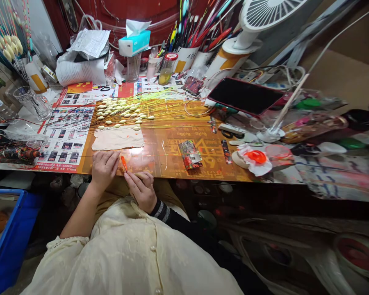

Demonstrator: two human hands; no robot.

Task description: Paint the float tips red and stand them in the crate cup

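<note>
The right hand (141,190) pinches a small orange piece (123,163) between thumb and forefinger just above the desk (160,164) edge, the curled left hand (104,170) resting close by as a steady, with pale float bodies (117,108) spread apart on thin stems beyond.

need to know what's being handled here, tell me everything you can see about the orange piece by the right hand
The orange piece is small, slim and tapered, bright orange with a slight shine, perhaps plastic or paint-coated, though the material cannot be settled at this size. It sits tilted between the hands, its lower end at the fingertips of the right hand, which appear to pinch it. Its upper end points toward the left hand, apparently without touching it.
</note>
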